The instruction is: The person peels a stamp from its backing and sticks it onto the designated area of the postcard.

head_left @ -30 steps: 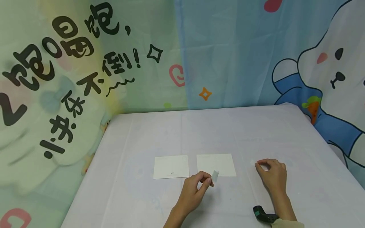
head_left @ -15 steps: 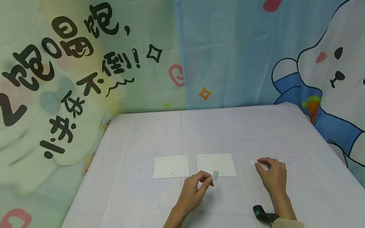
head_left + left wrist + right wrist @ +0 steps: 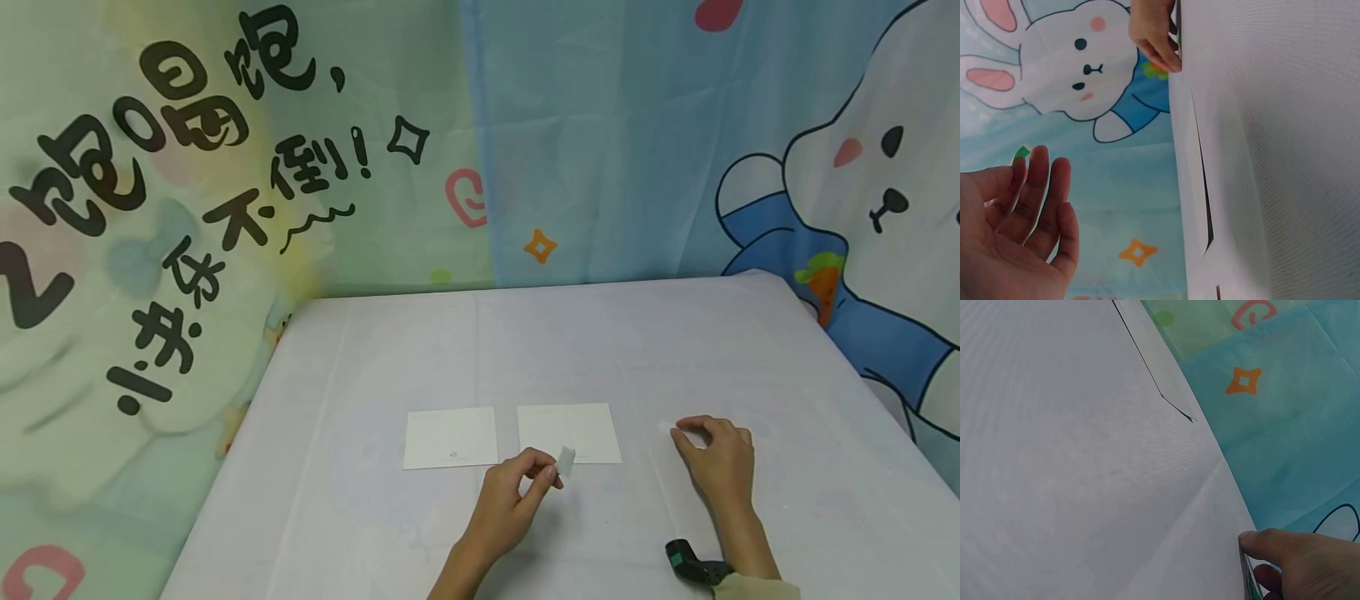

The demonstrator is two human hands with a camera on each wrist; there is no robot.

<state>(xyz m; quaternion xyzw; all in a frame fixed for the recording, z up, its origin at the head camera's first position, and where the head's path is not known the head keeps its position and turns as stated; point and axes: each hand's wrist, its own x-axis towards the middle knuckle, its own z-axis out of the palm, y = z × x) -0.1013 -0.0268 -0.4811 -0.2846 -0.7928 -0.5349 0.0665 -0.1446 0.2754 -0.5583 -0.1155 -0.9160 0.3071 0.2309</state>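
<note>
My left hand [image 3: 513, 498] pinches a small pale grey-green piece [image 3: 566, 462] between thumb and fingers, above the near edge of the right white card [image 3: 570, 421]. A bit of green shows behind its fingertips in the left wrist view. A second white card [image 3: 450, 437], with a tiny mark near its lower edge, lies to the left. Resting on the table at the right, my right hand [image 3: 720, 458] has thumb and forefinger together at a small whitish piece [image 3: 665, 426]. A green edge [image 3: 1251, 586] shows under that thumb in the right wrist view; what the piece is, I cannot tell.
A white cloth [image 3: 555, 342] covers the table, with faint creases. Behind it hangs a printed curtain [image 3: 375, 233] with lettering and a white cartoon animal. A black device [image 3: 693, 567] sits at my right wrist.
</note>
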